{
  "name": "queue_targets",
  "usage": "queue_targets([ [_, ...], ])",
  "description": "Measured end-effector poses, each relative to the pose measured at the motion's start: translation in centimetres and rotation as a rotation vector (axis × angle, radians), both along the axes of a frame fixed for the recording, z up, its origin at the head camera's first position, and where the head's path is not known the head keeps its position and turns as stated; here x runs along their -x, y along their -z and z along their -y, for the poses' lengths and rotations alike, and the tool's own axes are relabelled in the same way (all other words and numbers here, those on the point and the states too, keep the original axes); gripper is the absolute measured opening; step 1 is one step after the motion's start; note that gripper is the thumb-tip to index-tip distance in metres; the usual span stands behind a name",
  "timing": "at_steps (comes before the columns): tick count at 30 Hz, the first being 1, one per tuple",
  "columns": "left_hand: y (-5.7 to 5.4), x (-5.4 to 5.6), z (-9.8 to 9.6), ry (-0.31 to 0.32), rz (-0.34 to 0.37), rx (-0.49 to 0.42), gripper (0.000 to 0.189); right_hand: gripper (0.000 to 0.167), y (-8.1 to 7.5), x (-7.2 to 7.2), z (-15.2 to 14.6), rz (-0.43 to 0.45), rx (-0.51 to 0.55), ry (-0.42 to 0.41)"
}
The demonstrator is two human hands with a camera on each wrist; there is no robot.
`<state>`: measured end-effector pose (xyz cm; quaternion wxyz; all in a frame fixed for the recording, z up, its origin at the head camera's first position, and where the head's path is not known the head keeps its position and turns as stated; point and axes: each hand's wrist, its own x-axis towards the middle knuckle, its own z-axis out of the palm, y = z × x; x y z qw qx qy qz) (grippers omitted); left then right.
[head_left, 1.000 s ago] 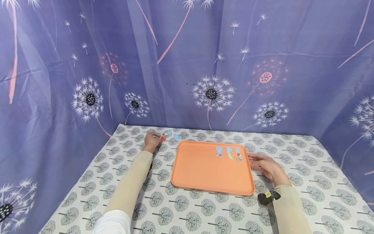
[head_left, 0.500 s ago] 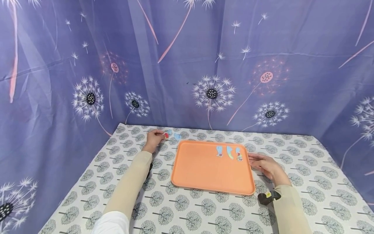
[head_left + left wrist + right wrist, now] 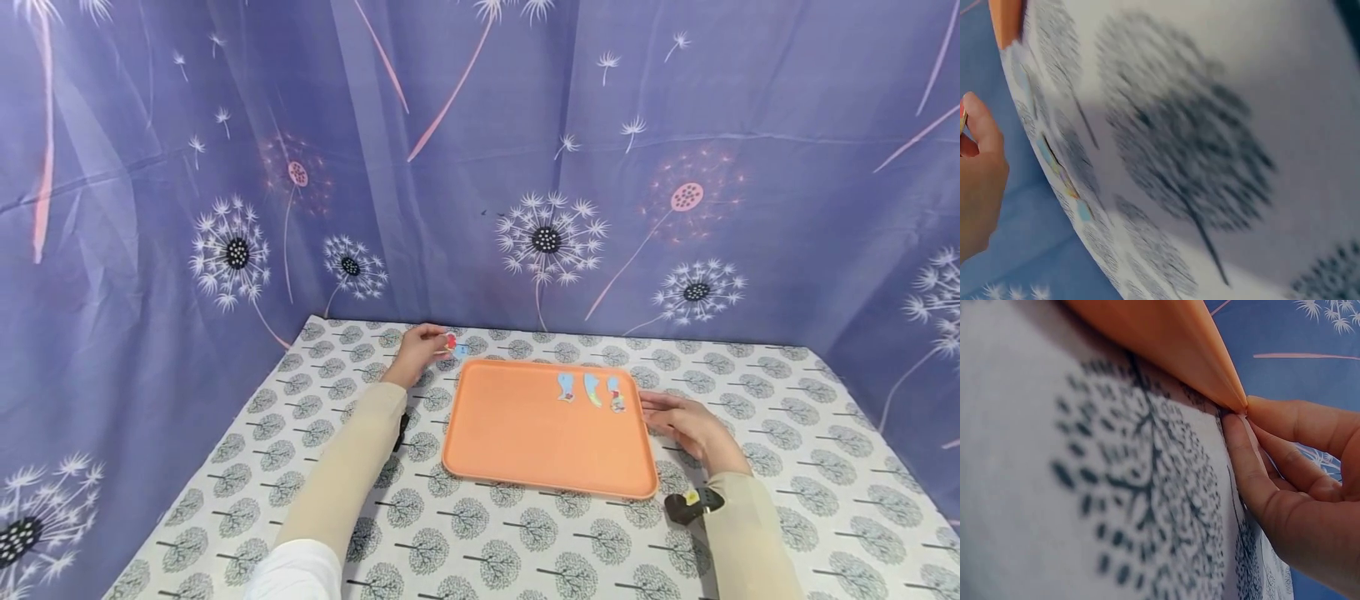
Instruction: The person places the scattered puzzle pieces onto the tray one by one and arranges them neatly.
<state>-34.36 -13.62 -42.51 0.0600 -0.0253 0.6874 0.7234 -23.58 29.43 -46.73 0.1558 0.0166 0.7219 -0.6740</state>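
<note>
Near the table's back left, my left hand (image 3: 420, 354) pinches a small flat puzzle piece (image 3: 452, 342) with red on it. In the left wrist view only a sliver of that piece (image 3: 963, 120) shows at the fingertips. Just beyond it, a light blue piece (image 3: 461, 351) lies on the cloth. My right hand (image 3: 690, 427) touches the right rim of the orange tray (image 3: 540, 450) with extended fingers. In the right wrist view the fingertips (image 3: 1250, 406) meet the tray's edge (image 3: 1210, 362). Three puzzle pieces (image 3: 592, 389) lie in the tray's far right part.
A white tablecloth (image 3: 502, 558) with grey tree prints covers the table. Purple curtains (image 3: 450, 208) with dandelion prints rise behind and beside it. More flat pieces (image 3: 1054, 159) lie on the cloth in the left wrist view. A black wrist strap (image 3: 692, 505) sits on the right wrist.
My left hand has moved right and slightly away along the back of the table, carrying the red-marked puzzle piece towards the light blue one. The right hand stays at the tray's rim.
</note>
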Motion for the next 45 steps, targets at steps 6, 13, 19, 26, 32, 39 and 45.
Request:
queue_targets([
  [6, 0.2, 0.5, -1.9, 0.038, -0.014, -0.027, 0.029, 0.066, 0.1, 0.1, -0.1, -0.005, -0.014, -0.008],
  [13, 0.8, 1.1, -4.3, 0.099, -0.027, -0.054, 0.032, 0.064, -0.1, 0.2, -0.2, -0.001, -0.019, 0.001],
  [19, 0.8, 1.1, -6.4, 0.141, -0.029, -0.033, 0.025, 0.065, -0.2, 0.2, -0.1, -0.012, -0.037, -0.006],
  [26, 0.8, 0.9, -8.6, 0.155, -0.027, -0.008, 0.03, 0.065, -0.1, 0.3, -0.2, -0.015, -0.044, -0.011],
  [32, 0.8, 0.3, -10.3, 0.126, -0.021, 0.033, 0.03, 0.066, 0.0, 0.2, -0.2, -0.008, -0.054, -0.008],
  [39, 1.2, -0.4, -11.8, 0.118, 0.001, 0.024, 0.018, 0.066, 0.0, -0.1, 0.0, 0.003, -0.04, -0.003],
  [45, 1.6, -0.7, -13.0, 0.077, 0.034, 0.054, 0.016, 0.066, 0.1, -0.1, -0.1, -0.005, -0.026, -0.004],
])
